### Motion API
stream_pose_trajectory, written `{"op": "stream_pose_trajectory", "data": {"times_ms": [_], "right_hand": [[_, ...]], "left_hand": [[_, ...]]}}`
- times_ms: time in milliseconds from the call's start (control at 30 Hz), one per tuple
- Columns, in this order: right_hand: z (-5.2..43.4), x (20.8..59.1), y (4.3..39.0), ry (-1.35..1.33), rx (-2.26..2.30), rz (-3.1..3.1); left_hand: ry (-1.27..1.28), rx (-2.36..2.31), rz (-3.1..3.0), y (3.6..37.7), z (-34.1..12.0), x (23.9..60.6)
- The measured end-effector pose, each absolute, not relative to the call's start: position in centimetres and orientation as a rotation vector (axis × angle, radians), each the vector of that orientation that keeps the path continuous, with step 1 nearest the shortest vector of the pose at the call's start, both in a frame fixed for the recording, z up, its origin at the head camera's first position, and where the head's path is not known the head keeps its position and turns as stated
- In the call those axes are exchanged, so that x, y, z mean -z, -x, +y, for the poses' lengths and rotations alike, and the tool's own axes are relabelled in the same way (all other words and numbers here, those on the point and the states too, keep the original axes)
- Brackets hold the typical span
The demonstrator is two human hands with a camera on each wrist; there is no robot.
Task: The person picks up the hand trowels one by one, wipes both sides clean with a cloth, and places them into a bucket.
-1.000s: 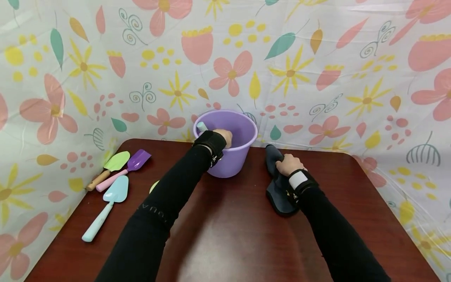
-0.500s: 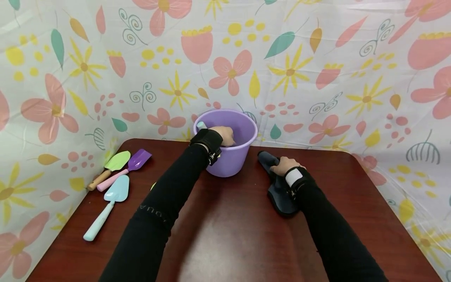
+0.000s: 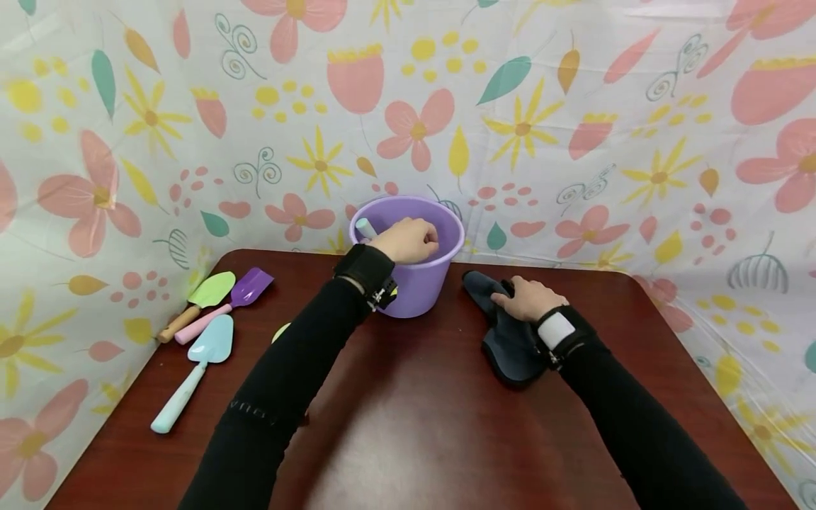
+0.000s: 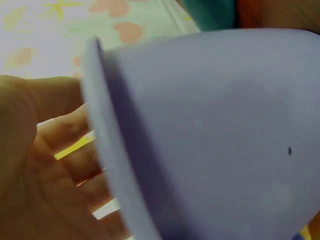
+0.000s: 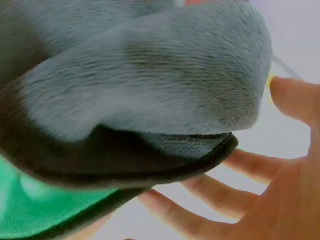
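Note:
My left hand (image 3: 408, 242) is over the mouth of a purple bucket (image 3: 414, 301), in front of the back wall. In the left wrist view its relaxed fingers (image 4: 80, 160) are slightly spread beside the bucket's rim and hold nothing. A pale blue handle (image 3: 365, 228) sticks up inside the bucket, to the left of this hand. On the right, a folded dark grey cloth (image 3: 513, 350) lies on the table. My right hand (image 3: 528, 299) is at its upper right edge. The right wrist view shows the thumb apart from the cloth and loose fingers (image 5: 220, 197) partly behind it.
At the table's left side lie a green trowel (image 3: 212, 290) with a wooden handle, a purple shovel (image 3: 250, 287) with a pink handle and a pale blue trowel (image 3: 212, 340). A yellow-green item (image 3: 279, 331) is mostly hidden behind my left arm. Flowered fabric (image 3: 414, 134) surrounds the table.
My left hand has risen from inside the bucket to its mouth. The cloth's top end has shifted left; my right hand first moved left with it, then loosened and moved slightly right.

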State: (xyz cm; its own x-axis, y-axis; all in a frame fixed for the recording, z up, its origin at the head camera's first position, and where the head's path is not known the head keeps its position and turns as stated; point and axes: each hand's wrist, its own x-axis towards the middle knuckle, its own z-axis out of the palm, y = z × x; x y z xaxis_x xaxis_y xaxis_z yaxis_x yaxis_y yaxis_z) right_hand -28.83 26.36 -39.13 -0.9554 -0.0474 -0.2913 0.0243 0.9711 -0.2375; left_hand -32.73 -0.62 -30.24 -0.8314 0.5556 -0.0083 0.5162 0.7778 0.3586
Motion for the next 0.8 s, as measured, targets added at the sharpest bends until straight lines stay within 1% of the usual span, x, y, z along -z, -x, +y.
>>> {"op": "stream_pose_trajectory", "data": {"times_ms": [200,300,433,667,800], "right_hand": [[27.4,39.1,27.1,0.038,0.442,2.894],[28.3,39.0,26.4,0.053,0.522,2.906],[29.3,38.8,25.6,0.054,0.612,2.916],[29.2,39.5,24.3,0.079,0.727,2.936],[28.3,40.2,24.0,0.087,0.768,2.958]], "left_hand": [[-1.026,-0.595,3.030,30.4,-2.3,30.6],[-1.148,-0.643,3.069,29.4,-3.0,31.1],[-1.241,-0.759,3.096,28.0,-4.0,32.0],[-1.271,-0.978,3.142,26.3,-7.3,34.3],[-1.154,-1.061,3.186,25.4,-10.5,34.9]]}}
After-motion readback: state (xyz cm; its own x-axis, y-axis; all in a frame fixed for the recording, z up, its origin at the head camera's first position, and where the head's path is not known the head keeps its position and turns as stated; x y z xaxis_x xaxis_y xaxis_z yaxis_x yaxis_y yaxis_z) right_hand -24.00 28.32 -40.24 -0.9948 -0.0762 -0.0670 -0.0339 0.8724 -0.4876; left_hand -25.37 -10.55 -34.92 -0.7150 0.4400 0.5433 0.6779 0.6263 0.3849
